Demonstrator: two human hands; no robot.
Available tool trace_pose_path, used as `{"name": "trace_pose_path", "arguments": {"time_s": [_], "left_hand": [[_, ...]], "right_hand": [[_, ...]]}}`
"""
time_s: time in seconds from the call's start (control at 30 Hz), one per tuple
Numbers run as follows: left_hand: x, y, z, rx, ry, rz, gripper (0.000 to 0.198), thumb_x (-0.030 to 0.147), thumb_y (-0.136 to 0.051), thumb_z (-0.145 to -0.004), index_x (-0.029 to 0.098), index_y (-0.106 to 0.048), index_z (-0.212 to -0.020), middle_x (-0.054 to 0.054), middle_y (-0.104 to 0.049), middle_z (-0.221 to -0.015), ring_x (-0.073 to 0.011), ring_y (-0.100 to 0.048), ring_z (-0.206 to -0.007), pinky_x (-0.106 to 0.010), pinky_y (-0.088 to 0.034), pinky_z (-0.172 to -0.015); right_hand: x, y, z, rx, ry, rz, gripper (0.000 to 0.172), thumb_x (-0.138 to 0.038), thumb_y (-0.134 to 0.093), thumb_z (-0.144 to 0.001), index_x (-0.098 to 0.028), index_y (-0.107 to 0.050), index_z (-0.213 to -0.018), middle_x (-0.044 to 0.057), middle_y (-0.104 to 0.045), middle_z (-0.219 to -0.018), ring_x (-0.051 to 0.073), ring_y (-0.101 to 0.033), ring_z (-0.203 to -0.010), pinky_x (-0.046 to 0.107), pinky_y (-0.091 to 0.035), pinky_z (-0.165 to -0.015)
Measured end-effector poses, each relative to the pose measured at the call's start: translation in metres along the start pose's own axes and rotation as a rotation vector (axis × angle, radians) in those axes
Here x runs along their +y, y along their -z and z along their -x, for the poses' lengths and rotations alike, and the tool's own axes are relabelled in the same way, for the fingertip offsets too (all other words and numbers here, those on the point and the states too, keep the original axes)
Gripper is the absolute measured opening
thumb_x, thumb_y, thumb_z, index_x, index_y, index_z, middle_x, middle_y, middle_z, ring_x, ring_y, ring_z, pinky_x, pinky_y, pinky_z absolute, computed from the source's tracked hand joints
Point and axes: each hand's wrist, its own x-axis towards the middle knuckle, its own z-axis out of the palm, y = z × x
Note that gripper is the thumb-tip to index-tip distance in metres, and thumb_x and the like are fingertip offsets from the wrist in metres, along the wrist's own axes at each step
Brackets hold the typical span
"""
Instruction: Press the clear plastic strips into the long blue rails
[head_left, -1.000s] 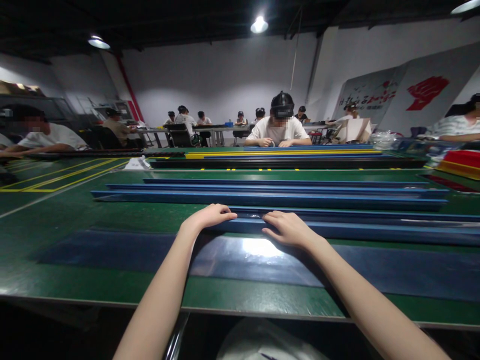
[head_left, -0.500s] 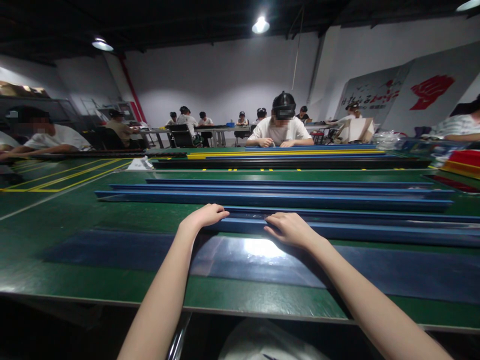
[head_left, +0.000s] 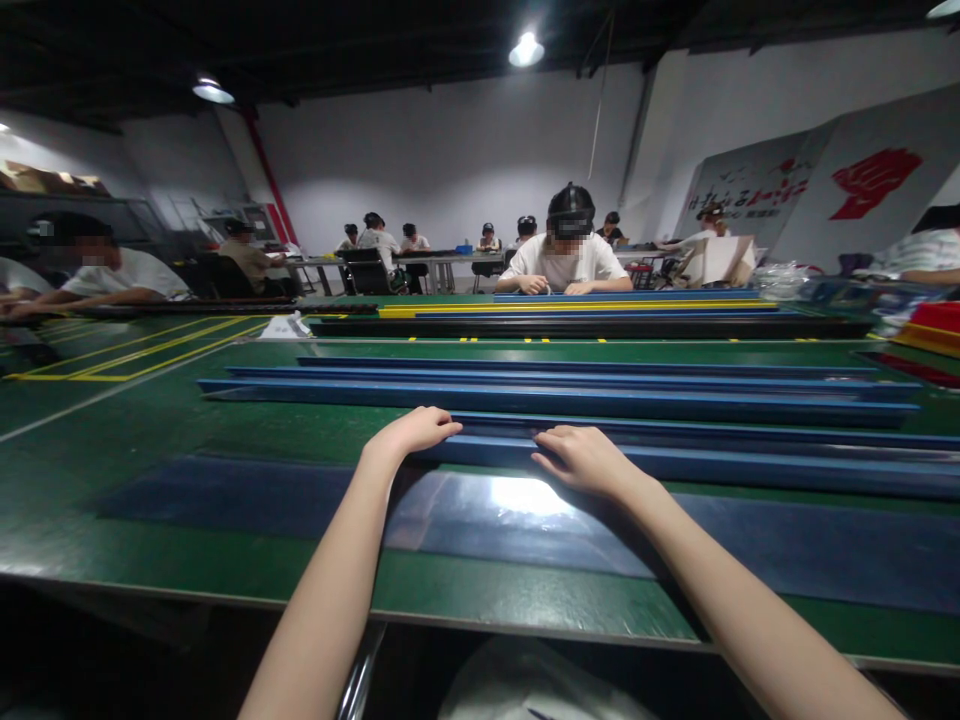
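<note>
Nearest blue channel (head_left: 495, 451), overlain by half-curled left hand (head_left: 418, 428) and right hand (head_left: 583, 458), grip closure indeterminable, might be skewed by uneven pressure.

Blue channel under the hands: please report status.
Left hand at left end of blue channel; right hand on its near wall. Channel on green table. Glossy sheet nearer, apparently not blocking.

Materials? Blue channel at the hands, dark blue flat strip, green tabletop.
Blue channel: plastic or painted metal, satin; even color, straight edges, undecided.
Dark blue flat strip: likely plastic sheet or film, glossy; bright lamp glare.
Green tabletop: perhaps coated board or mat, semi-gloss; soft reflections.
</note>
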Motion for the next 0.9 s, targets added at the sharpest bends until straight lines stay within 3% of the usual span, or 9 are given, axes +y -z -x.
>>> {"name": "trace_pose_path", "arguments": {"time_s": [0.33,0.63,0.9], "left_hand": [[0.0,0.001,0.003,0.001,0.059,-0.008,0.043,0.047,-0.036,-0.082,0.018,-0.064,-0.098,-0.01,-0.065,-0.099,-0.0233,-0.059,-0.091,-0.028,-0.041,-0.075],[-0.01,-0.002,-0.004,0.014,0.055,-0.066,0.035,0.027,-0.034,-0.082,0.017,-0.066,-0.087,-0.011,-0.067,-0.095,-0.021,-0.06,-0.088,-0.027,-0.041,-0.076],[-0.012,0.0,-0.002,0.03,0.137,-0.102,0.031,0.03,-0.04,-0.08,0.016,-0.067,-0.084,-0.011,-0.068,-0.085,-0.0206,-0.062,-0.081,-0.025,-0.042,-0.068]], "right_hand": [[-0.001,0.0,-0.001,-0.006,-0.006,0.001,0.03,-0.034,-0.036,-0.088,-0.017,-0.06,-0.093,0.009,-0.064,-0.092,0.016,-0.058,-0.083,0.024,-0.033,-0.064],[0.0,-0.001,0.0,0.005,0.003,0.017,0.03,-0.034,-0.035,-0.088,-0.017,-0.06,-0.093,0.009,-0.064,-0.092,0.017,-0.058,-0.082,0.024,-0.033,-0.064],[-0.002,0.0,0.0,-0.004,-0.007,0.017,0.03,-0.033,-0.036,-0.088,-0.017,-0.06,-0.093,0.009,-0.064,-0.092,0.017,-0.058,-0.081,0.024,-0.033,-0.064]]}}
